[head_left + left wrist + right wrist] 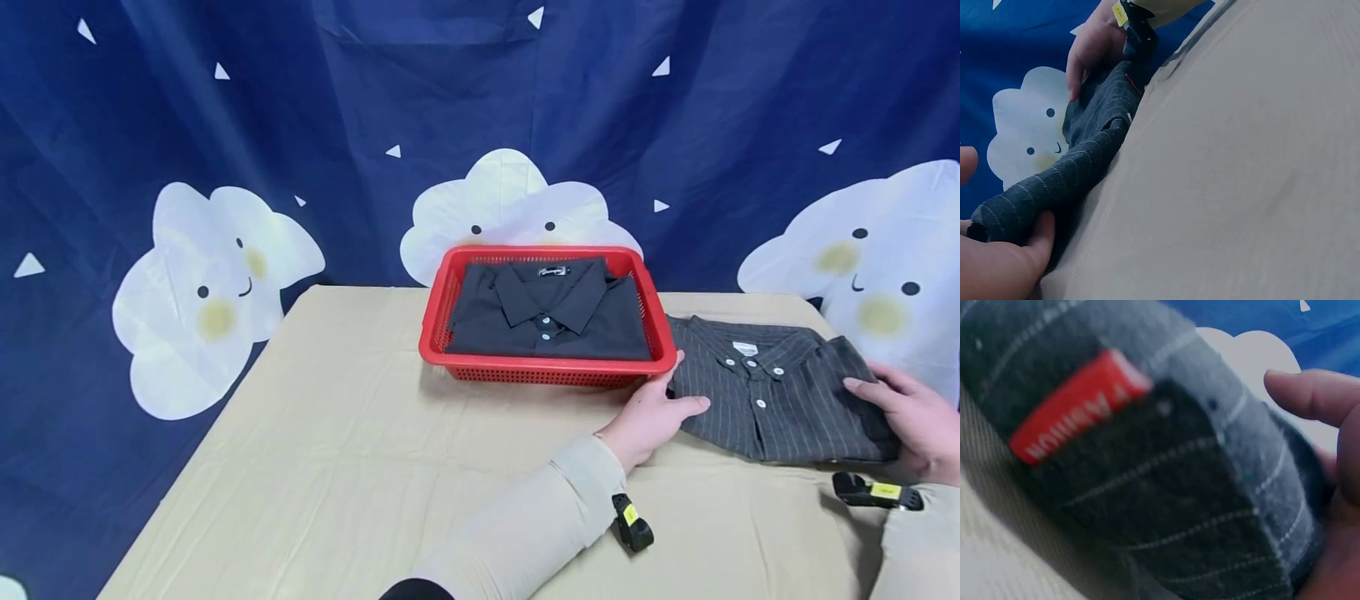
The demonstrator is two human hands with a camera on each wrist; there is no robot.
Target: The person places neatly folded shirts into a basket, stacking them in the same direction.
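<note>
A folded dark shirt with pale stripes (780,408) lies at the right of the table, its buttoned collar toward the back. My left hand (651,417) grips its left edge, close to the corner of a red basket (551,364). At the opposite edge, my right hand (918,421) holds the folded side, thumb on top. In the left wrist view the left thumb (1041,240) presses the rolled fold. A red label (1079,409) shows on the shirt's side in the right wrist view. The fingers under the cloth are hidden.
Inside the red basket lies a folded plain dark shirt (480,321) with a collar and white buttons. A beige cloth (315,467) covers the table. Behind it hangs a blue curtain (360,92) printed with white clouds.
</note>
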